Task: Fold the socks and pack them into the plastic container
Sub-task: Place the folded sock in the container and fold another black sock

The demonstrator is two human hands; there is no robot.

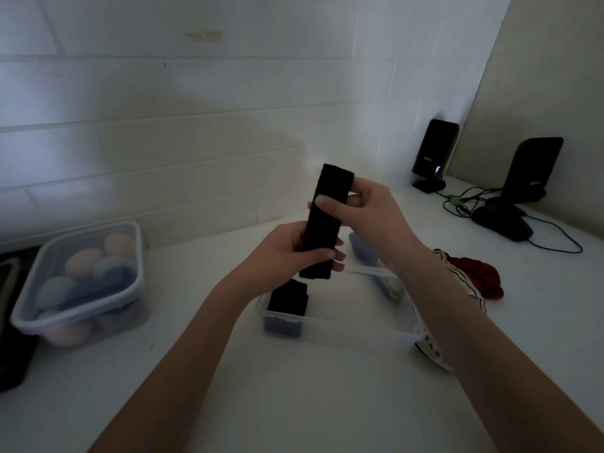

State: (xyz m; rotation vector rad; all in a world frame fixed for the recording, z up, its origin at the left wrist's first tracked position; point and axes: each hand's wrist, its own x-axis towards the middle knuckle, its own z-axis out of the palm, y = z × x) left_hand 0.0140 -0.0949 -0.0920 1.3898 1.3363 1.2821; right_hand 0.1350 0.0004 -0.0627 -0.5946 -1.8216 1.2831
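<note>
Holding black sock (322, 220) upright: left hand (287, 256) grips its lower part, right hand (356, 207) pinches the upper. Suggest folding top down evenly, then lowering into plastic container (343, 330) below.

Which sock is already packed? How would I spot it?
Find the clear plastic container on the white counter, just below both hands. In its left corner sits a folded black sock. Unlike the long black sock held above, it is a compact bundle.

Black sock (323, 220) held upright above clear container (343, 328), folded black sock (287, 300) inside
</note>
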